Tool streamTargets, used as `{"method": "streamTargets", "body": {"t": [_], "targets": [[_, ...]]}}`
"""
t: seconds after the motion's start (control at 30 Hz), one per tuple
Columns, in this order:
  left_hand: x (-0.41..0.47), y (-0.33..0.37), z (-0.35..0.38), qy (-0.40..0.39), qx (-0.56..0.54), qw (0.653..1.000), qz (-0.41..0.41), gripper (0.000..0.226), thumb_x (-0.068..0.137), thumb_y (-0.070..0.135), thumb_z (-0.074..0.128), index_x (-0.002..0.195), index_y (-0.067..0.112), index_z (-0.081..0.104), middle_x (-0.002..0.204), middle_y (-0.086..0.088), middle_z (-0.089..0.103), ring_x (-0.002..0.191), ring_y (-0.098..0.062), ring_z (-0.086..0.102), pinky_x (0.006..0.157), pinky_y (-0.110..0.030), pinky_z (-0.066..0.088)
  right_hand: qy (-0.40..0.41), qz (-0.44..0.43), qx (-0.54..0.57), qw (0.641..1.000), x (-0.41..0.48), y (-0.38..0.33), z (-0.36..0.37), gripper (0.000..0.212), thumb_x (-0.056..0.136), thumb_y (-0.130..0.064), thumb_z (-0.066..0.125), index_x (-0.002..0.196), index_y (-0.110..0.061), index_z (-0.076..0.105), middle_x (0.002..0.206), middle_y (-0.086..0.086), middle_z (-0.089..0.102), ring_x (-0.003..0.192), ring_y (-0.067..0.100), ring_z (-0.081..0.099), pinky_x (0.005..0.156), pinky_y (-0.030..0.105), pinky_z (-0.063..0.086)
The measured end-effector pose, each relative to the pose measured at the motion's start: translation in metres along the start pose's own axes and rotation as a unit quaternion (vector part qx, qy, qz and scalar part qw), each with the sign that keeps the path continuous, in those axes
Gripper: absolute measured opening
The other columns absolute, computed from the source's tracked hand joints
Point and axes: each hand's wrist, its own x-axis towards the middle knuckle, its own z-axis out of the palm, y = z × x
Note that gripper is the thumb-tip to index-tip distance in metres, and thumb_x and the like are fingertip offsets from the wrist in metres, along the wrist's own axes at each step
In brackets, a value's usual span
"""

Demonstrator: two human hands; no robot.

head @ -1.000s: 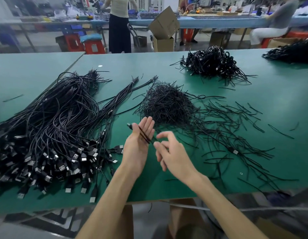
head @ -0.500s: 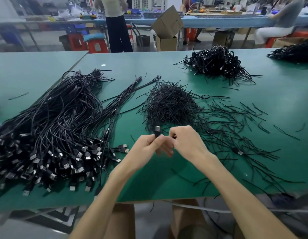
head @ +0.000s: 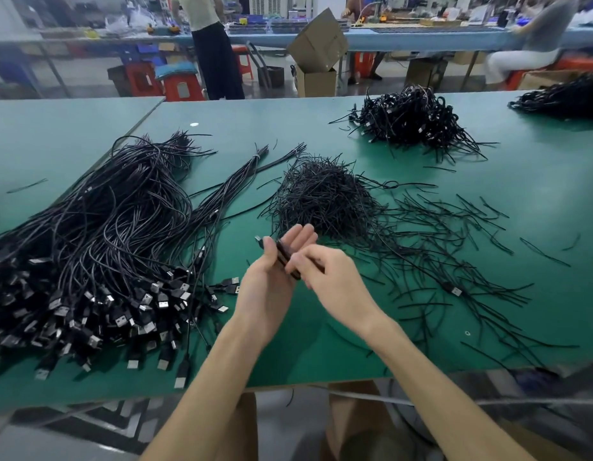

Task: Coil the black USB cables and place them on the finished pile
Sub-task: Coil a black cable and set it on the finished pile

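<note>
– While we're at the near edge: what are the hands doing?
– Left hand (head: pixel 268 294) is raised over the table (head: pixel 537 227). Its fingers are straight and together, and the thumb pins a black cable (head: pixel 283 254) across them. The plug end pokes out left of the thumb.
– Right one?
– Right hand (head: pixel 335 284) is touching the left. Its fingers are curled and pinch the same cable at its near-right end.
– Coiled?
– Folded into a short bundle across the left fingers. It's too blurred to tell the number of turns.
– Left of the hands?
– A big bundle of loose cables (head: pixel 105 244), plugs fanned toward the near edge and tails running far-left. A few plugs lie just beside the left wrist.
– Right of the hands?
– Scattered ties (head: pixel 454 234) lie flat on the table, with one stray plug (head: pixel 456 290) among them.
– Past the fingertips?
– A heap of ties (head: pixel 321 197) mid-table, near the hands.
– And the finished pile?
– Finished pile (head: pixel 411 118) sits far and to the right, well apart from the hands, as a tangled mound. A second dark pile (head: pixel 561 98) is at the far-right edge, partly cut off.
– Beyond the table?
– A cardboard box (head: pixel 318 41), a red stool (head: pixel 182 84), a standing person (head: pixel 215 54) and a seated person (head: pixel 527 44).
</note>
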Motion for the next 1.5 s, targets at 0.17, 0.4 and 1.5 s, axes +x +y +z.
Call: {"method": "streamTargets", "body": {"t": [0.17,0.4,1.5], "targets": [[-0.007,0.008,0.001,0.047,-0.083,0.995,-0.015,0.030,0.104,0.038,0.041,0.098,0.013,0.058,0.071,0.007,0.058,0.067,-0.014,0.062,0.069,-0.027,0.054,0.015,0.066,-0.025,0.997,-0.006,0.023,-0.001,0.033,0.090,-0.049,0.071,0.073,-0.021,0.071,0.054,-0.010,0.056,0.049,0.004,0.046,0.053,0.019,0.035],[-0.009,0.003,0.000,0.025,-0.060,0.997,-0.042,0.028,0.100,0.039,0.045,0.084,0.017,0.052,0.061,0.009,0.043,0.059,-0.011,0.046,0.062,-0.030,0.046,-0.073,0.034,0.046,0.996,-0.006,0.028,0.010,0.029,0.093,-0.028,0.073,0.116,-0.033,0.056,0.093,-0.001,0.069,0.052,0.011,0.058,0.058,0.016,0.046],[-0.018,0.018,-0.016,-0.005,0.473,0.867,0.158,0.018,0.091,0.040,0.063,0.087,0.035,0.079,0.081,0.000,0.072,0.070,-0.005,0.060,0.067,-0.018,0.045,0.001,-0.049,-0.057,0.997,-0.008,0.037,0.007,0.024,0.093,-0.006,0.064,0.112,-0.018,0.070,0.099,-0.007,0.064,0.092,0.004,0.061,0.085,0.023,0.049]]}}
